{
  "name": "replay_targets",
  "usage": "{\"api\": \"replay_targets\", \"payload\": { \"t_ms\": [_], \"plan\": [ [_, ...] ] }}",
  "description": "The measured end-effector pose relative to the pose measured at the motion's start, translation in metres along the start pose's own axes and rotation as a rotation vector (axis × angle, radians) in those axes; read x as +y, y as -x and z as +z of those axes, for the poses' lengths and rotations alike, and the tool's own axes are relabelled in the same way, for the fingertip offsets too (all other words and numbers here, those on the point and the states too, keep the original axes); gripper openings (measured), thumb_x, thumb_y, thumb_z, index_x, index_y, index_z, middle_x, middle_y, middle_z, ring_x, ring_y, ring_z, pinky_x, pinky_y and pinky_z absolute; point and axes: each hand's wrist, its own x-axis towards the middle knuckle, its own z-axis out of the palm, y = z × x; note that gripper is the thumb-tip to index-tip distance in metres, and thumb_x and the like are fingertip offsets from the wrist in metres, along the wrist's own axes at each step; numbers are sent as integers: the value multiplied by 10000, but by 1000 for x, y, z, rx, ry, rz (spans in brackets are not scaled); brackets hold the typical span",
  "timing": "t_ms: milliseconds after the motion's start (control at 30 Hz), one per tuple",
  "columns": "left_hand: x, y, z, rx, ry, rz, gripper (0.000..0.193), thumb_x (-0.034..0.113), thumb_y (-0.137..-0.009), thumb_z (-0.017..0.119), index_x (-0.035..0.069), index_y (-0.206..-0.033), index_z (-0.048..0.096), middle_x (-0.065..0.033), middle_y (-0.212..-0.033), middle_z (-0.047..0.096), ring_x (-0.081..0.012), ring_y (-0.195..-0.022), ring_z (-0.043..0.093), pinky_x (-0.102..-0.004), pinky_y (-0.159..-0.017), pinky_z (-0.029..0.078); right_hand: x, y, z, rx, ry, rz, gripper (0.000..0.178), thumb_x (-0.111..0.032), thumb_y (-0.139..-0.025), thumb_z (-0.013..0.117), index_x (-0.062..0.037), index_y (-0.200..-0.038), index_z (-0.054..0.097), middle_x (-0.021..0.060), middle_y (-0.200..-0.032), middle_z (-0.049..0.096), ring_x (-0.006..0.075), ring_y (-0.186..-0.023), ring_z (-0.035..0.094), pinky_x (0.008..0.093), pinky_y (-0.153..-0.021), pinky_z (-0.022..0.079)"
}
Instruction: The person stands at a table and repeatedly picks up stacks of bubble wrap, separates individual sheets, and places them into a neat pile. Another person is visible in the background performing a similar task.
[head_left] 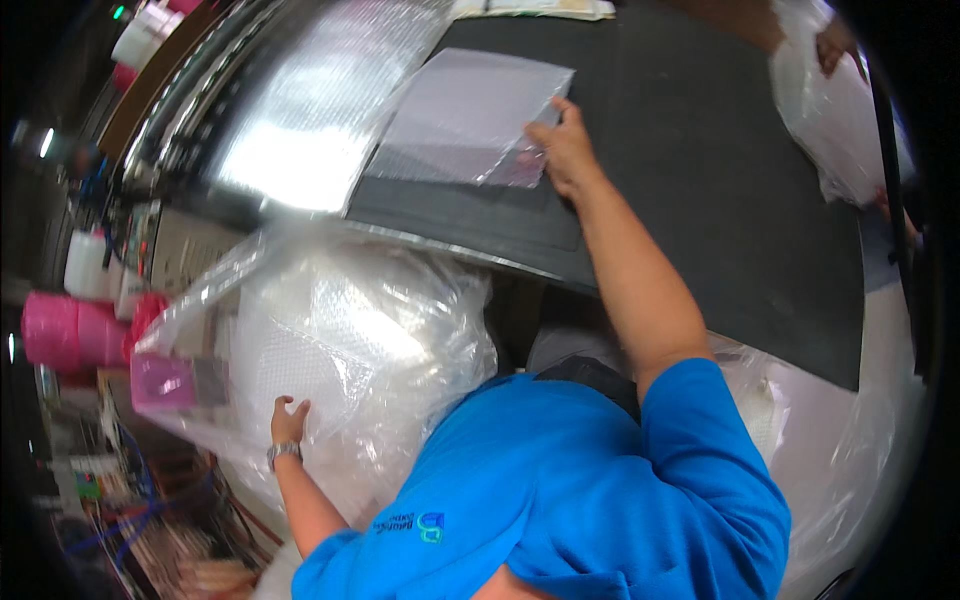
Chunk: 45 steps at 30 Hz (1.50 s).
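A flat, see-through plastic bag point(450, 115), faintly pink, lies on the dark table mat point(690, 200). My right hand point(565, 150) grips its right edge, thumb on top, and other fingers show dimly through the film. At lower left, my left hand point(290, 422), a watch on its wrist, is over a big clear plastic sack point(400, 330). Its thumb and forefinger are apart with nothing seen between them. Bubble-textured sheets point(290, 365) show inside the sack.
Shiny bubble film point(320, 90) stretches beside rollers at upper left. Pink rolls point(75, 330) stand at far left. Another person's hand point(835, 45) is by a clear bag point(830, 120) at upper right. More plastic-wrapped material point(815, 430) lies at my right.
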Motion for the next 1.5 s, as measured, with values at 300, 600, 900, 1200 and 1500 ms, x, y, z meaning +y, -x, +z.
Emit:
{"api": "replay_targets", "payload": {
  "t_ms": [300,600,900,1200,1500],
  "plan": [
    [66,-10,-15,259,-64,110,689,413,-759,602,226,-1342,286,-183,-1378,267,-332,-1276,245,-661,-930,180,3,-4,-14,-35,16,-32,663,-66,-788,603,-71,-1311,195,154,-1108,469,239,-874,555,358,-628,543],
    [142,-63,79,-141,-313,94,824,657,-727,477,301,-1391,144,-161,-1453,4,-342,-1337,-29,-679,-950,41,10,-10,-5,51,-165,8,597,-175,-838,564,-69,-1299,200,151,-1144,466,283,-953,544,430,-673,524],
    [287,-42,9,753,407,905,360,184,-771,590,3,-1072,512,-179,-1078,520,-340,-1063,437,-448,-918,307,-3,-8,-18,-46,-357,146,469,-432,-908,379,-34,-1150,437,160,-1053,520,293,-901,569,433,-720,484],
    [399,-48,36,326,335,1155,605,218,-715,624,93,-1261,394,-228,-1351,263,-378,-1236,277,-470,-1009,205,-4,-11,-17,-73,-386,205,611,-538,-882,333,-17,-1192,409,165,-1096,510,269,-918,566,442,-769,476],
    [410,-49,34,353,208,1151,826,307,-654,699,92,-1332,280,-253,-1366,230,-397,-1266,224,-510,-1006,187,-6,-10,-17,-66,-449,220,619,-556,-874,332,-24,-1177,422,153,-1055,536,256,-922,576,428,-747,488]
  ]
}}
